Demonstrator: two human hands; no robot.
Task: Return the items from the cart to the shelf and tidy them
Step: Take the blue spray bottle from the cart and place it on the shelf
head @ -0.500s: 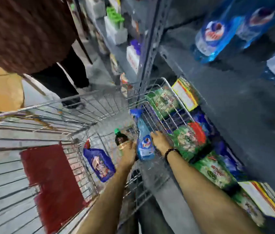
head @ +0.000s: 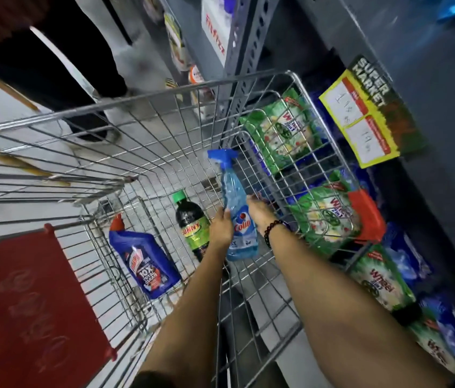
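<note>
A blue spray bottle (head: 236,203) with a trigger head stands up inside the wire cart (head: 148,99). My left hand (head: 220,225) grips its left side and my right hand (head: 260,212), with a bead bracelet at the wrist, holds its right side. A dark bottle with a green cap (head: 192,222) lies on the cart floor just left of my left hand. A blue toilet-cleaner bottle with a red cap (head: 145,261) lies further left. The grey shelf (head: 444,88) rises on the right.
Green detergent packs (head: 285,130) and blue packs fill the lowest shelf beside the cart. A yellow price tag (head: 360,119) hangs from the shelf edge. A red child-seat flap (head: 33,301) is at the cart's near left. Another person's legs (head: 61,79) stand beyond the cart.
The view has dropped closer into the cart. Both hands stay on the spray bottle, which now sits a little higher and more upright between them.
</note>
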